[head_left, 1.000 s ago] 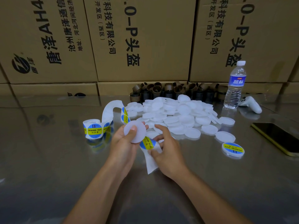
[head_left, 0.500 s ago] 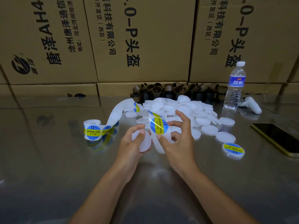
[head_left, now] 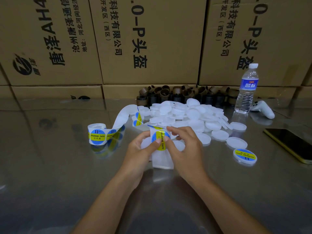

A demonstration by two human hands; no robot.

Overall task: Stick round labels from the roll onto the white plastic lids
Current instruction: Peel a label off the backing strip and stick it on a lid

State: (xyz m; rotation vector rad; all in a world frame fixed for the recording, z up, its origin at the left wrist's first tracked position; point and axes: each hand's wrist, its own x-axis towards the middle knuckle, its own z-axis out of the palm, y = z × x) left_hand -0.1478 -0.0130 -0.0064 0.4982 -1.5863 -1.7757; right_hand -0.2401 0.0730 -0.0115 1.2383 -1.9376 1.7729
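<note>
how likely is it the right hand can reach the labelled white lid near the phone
Probably yes: the labelled white plastic lid lies alone right of the right hand, bare metal tabletop between. But that hand pinches the blue-and-yellow round label, so it must let go first.

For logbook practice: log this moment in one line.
left hand: holds white lid | right hand: pinches label | labelled lid: one

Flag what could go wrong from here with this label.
1. Both thumbs press the round label while the white lid in the left hand sits mostly hidden behind it, so it may land off-centre or crease.
2. The backing strip runs from the label roll past the lid pile; a tug by the right hand could drag the roll or scatter lids.
</note>
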